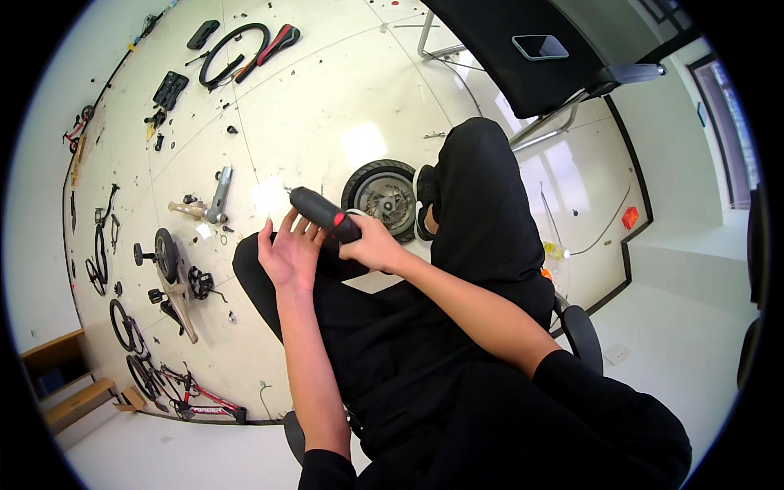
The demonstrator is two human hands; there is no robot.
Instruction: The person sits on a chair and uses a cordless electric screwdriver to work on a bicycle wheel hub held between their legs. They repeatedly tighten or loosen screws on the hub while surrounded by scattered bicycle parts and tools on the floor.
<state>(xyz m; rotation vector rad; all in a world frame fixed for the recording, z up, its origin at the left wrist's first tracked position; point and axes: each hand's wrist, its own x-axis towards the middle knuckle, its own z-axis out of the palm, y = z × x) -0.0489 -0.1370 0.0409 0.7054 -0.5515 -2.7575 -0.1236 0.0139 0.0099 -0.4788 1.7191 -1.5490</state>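
Observation:
My right hand [376, 245] is wrapped round a black cordless screwdriver [315, 206] with a red accent. The tool points up and to the left, with a thin bit at its far end. Just left of it, my left hand [291, 255] is open, palm up, fingers spread close to the tool's underside; whether they touch it I cannot tell. Beyond my hands, a small wheel [356, 189] with a black tyre and a metal disc at its hub lies flat on the floor between my feet.
A black chair [523, 86] with a phone [540, 47] on it stands at the far right. Loose bike parts, a pale frame piece [181, 306], a saddle [279, 46] and tool cases [170, 90] lie on the left floor. A red bicycle [214, 405] lies by the wall.

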